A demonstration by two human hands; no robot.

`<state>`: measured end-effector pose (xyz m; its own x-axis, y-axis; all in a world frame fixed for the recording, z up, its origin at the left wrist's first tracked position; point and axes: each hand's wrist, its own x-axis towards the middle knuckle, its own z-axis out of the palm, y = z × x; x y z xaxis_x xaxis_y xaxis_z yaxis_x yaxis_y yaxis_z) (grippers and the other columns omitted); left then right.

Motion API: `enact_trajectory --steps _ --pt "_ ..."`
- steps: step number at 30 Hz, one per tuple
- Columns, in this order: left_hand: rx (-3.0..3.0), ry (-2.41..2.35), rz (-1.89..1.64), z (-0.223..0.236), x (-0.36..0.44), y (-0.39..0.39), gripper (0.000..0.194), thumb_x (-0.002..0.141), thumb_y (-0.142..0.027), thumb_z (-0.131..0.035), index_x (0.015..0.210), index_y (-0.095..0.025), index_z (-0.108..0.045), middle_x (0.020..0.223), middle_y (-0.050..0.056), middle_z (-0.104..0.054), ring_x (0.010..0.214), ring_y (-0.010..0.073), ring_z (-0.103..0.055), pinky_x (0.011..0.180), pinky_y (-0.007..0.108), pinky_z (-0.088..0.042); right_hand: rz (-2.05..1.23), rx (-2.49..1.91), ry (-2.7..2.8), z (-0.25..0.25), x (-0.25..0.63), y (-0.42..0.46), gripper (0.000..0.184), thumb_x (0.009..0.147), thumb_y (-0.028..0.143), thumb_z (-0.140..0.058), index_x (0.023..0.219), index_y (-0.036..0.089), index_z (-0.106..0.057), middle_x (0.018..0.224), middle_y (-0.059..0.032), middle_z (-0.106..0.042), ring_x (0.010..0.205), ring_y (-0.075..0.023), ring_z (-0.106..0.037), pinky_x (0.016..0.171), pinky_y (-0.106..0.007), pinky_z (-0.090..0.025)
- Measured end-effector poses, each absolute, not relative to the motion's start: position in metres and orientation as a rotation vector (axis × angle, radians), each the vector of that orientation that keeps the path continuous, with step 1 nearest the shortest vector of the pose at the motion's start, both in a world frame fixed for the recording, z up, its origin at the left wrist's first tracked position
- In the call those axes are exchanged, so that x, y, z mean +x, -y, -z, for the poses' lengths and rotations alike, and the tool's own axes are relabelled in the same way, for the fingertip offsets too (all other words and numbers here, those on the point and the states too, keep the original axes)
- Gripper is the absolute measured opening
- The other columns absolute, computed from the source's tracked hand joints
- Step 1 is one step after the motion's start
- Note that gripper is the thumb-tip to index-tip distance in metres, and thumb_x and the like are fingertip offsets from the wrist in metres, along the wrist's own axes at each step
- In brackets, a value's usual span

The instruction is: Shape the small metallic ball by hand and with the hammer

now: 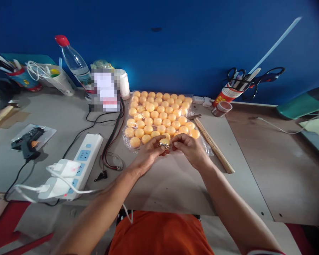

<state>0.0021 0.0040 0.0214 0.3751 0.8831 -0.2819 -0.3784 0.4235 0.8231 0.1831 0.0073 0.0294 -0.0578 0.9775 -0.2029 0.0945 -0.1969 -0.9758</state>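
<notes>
My left hand (pixel 148 153) and my right hand (pixel 189 148) meet at the near edge of a clear plastic sheet (pixel 207 148) covered with several yellow-orange round pieces (pixel 159 115). Both hands pinch one of those yellow pieces (pixel 164 142) between their fingertips. A small metal part shows at its lower side, too small to make out. The fingers of both hands are curled closed round it.
A wooden stick (pixel 214 145) lies right of the sheet. A white power strip (pixel 77 163) with plugs and cables lies at left, with a black glue gun (pixel 28 141) beyond it. A water bottle (pixel 74 63), cups and a tin with scissors (pixel 228 94) line the blue wall.
</notes>
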Motion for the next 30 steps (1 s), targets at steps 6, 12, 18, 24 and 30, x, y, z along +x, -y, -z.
enact_trajectory --steps 6,12,18,24,30 --pt "0.756 -0.877 -0.985 -0.019 -0.002 -0.01 0.047 0.069 -0.033 -0.082 0.109 -0.018 -0.062 0.089 0.0 -0.067 0.067 0.0103 -0.061 0.066 0.025 -0.044 -0.986 -1.507 1.606 -0.032 0.184 -0.006 0.013 0.079 0.026 -0.053 0.086 0.019 -0.062 0.078 -0.0019 -0.067 0.073 -0.0164 -0.061 0.071 -0.03 -0.047" --pt "0.792 -0.906 -1.049 -0.016 -0.004 -0.011 0.041 0.072 -0.036 -0.079 0.106 -0.02 -0.062 0.08 -0.002 -0.064 0.065 0.0106 -0.058 0.063 0.025 -0.043 -0.701 -1.522 2.001 -0.032 0.179 0.0 0.015 0.087 0.019 -0.046 0.083 0.018 -0.061 0.084 -0.0068 -0.068 0.075 -0.0178 -0.06 0.07 -0.028 -0.044" --pt "0.81 -0.905 -1.054 -0.016 -0.005 -0.011 0.04 0.074 -0.036 -0.078 0.107 -0.02 -0.063 0.081 -0.001 -0.064 0.066 0.0105 -0.057 0.064 0.024 -0.043 -0.415 -1.757 2.321 -0.029 0.175 -0.001 0.023 0.092 0.015 -0.045 0.084 0.016 -0.066 0.085 -0.0098 -0.069 0.075 -0.0205 -0.06 0.066 -0.029 -0.038" --pt "0.818 -0.913 -1.051 -0.015 -0.006 -0.012 0.042 0.074 -0.038 -0.079 0.108 -0.02 -0.063 0.079 0.0 -0.065 0.067 0.0109 -0.058 0.065 0.024 -0.044 -0.262 -1.84 2.444 -0.029 0.167 0.0 0.024 0.094 0.014 -0.044 0.1 0.015 -0.067 0.095 -0.0112 -0.069 0.072 -0.0191 -0.06 0.06 -0.03 -0.031" --pt "0.742 -0.906 -1.056 -0.02 -0.004 -0.011 0.044 0.069 -0.036 -0.081 0.106 -0.019 -0.062 0.083 0.0 -0.068 0.063 0.0095 -0.057 0.061 0.023 -0.044 -0.33 -1.853 2.404 -0.03 0.164 -0.001 0.031 0.098 0.016 -0.039 0.117 0.016 -0.064 0.098 -0.0111 -0.068 0.073 -0.0192 -0.06 0.059 -0.03 -0.031"
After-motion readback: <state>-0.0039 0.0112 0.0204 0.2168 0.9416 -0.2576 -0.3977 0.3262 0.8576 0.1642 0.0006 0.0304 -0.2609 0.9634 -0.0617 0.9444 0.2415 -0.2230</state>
